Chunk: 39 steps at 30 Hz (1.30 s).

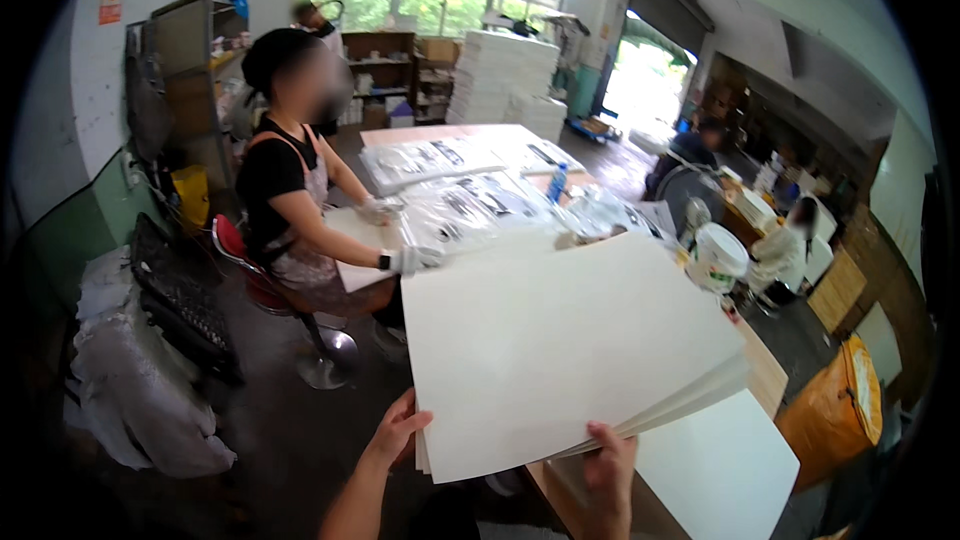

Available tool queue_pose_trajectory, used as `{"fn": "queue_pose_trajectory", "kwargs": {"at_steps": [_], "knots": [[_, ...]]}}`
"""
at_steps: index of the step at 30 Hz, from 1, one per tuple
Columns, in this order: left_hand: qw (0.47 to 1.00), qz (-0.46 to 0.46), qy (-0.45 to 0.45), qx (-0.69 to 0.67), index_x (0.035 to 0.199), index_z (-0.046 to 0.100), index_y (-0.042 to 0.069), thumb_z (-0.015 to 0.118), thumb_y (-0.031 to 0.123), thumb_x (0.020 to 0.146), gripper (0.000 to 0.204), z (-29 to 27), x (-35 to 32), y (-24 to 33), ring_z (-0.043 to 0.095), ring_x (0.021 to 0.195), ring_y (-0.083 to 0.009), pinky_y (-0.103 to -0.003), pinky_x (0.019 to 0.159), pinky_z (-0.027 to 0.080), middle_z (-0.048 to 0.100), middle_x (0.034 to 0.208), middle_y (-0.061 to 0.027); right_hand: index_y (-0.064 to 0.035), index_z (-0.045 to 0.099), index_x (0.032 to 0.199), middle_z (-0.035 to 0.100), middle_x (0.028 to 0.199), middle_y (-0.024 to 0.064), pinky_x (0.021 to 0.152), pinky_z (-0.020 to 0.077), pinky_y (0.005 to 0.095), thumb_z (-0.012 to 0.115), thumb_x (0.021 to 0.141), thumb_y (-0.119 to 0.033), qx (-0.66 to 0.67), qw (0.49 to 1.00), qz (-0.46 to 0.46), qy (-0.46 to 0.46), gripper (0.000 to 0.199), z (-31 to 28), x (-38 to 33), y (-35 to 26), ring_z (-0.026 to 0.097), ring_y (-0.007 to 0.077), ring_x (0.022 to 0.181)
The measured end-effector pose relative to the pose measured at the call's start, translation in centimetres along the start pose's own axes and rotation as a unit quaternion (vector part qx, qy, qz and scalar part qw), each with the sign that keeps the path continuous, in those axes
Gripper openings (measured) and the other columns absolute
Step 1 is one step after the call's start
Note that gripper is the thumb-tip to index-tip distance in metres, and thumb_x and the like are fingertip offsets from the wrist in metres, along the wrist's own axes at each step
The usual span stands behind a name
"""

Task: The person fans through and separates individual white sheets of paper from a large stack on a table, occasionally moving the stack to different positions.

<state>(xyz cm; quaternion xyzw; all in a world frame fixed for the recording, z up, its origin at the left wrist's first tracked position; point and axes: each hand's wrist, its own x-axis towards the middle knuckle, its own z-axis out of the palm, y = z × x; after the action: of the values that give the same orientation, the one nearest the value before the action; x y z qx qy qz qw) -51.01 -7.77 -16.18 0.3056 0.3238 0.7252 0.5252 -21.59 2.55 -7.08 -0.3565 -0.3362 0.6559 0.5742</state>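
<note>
Between my two hands is a stack of large white sheets point(570, 350), tilted and slightly fanned along its right edge. My left hand point(402, 428) grips the stack's left edge, thumb on top and fingers underneath. At the near edge, my right hand point(608, 455) pinches the sheets with its thumb over the top. Below and to the right, another white sheet point(720, 465) lies on the table. Across the stack's far left corner, a seated co-worker's gloved hand point(415, 259) rests near a pale board.
Plastic-wrapped printed packs point(465, 205) and a blue bottle point(557, 183) lie farther along the table. A red stool point(240, 250) stands left, a white bucket point(717, 257) right. An orange bag point(835, 410) sits by the table's right side. White stacks point(500, 80) rise behind.
</note>
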Motion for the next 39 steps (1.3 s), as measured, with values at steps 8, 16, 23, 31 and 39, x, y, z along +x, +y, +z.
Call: {"fn": "queue_pose_trajectory", "kwargs": {"at_steps": [8,16,23,31,39], "knots": [[0.988,-0.079,0.134,-0.014,0.141,0.05,0.001,0.062,0.011,0.096,0.048,-11.7,-2.3,-9.8,0.06,0.122,-0.023,-0.04,0.107,0.047,0.062,0.132,-0.011,0.0067,0.047,0.135,0.059,0.127,0.0172,0.098,0.0508,0.0393,0.062,0.078,0.013,-0.034,0.997,0.064,0.018,0.059,-1.7,8.2,17.2,0.061,0.0297,0.115],[0.985,-0.094,0.144,-0.034,0.129,0.058,0.002,0.06,0.005,0.094,0.035,-10.9,2.3,-14.0,0.067,0.106,-0.0231,-0.04,0.096,0.054,0.068,0.115,-0.0095,0.0021,0.057,0.12,0.065,0.11,0.0148,0.08,0.0555,0.0393,0.067,0.09,-0.002,0.013,0.964,0.184,0.19,0.032,-9.2,10.8,24.3,0.065,0.0263,0.098],[0.981,-0.117,0.147,-0.049,0.13,0.054,0.0,0.055,0.005,0.099,0.032,-10.2,11.6,-19.6,0.064,0.113,-0.0291,-0.045,0.1,0.052,0.065,0.123,-0.0145,-0.0014,0.064,0.116,0.07,0.105,0.0086,0.08,0.0555,0.0318,0.068,0.098,-0.018,-0.159,0.96,0.182,-0.141,0.025,-11.1,-4.1,20.7,0.067,0.0173,0.095],[0.976,-0.121,0.181,-0.02,0.129,0.055,-0.001,0.057,0.011,0.102,0.03,-9.2,17.6,-22.9,0.064,0.11,-0.0281,-0.043,0.098,0.052,0.065,0.12,-0.0134,0.0014,0.067,0.108,0.073,0.094,0.015,0.076,0.06,0.0329,0.06,0.101,-0.017,-0.18,0.943,0.131,0.249,0.021,-32.8,-30.5,13.2,0.072,0.0226,0.084],[0.922,0.233,0.149,0.27,0.123,0.061,-0.005,0.054,0.007,0.1,0.028,10.1,13.7,-15.0,0.062,0.113,-0.022,-0.035,0.101,0.049,0.065,0.122,-0.0135,-0.0033,0.063,0.1,0.063,0.088,0.0017,0.066,0.0468,0.0256,0.054,0.107,-0.022,-0.198,0.764,-0.223,0.573,0.022,-37.5,-31.9,-4.4,0.056,0.0092,0.075]]}}
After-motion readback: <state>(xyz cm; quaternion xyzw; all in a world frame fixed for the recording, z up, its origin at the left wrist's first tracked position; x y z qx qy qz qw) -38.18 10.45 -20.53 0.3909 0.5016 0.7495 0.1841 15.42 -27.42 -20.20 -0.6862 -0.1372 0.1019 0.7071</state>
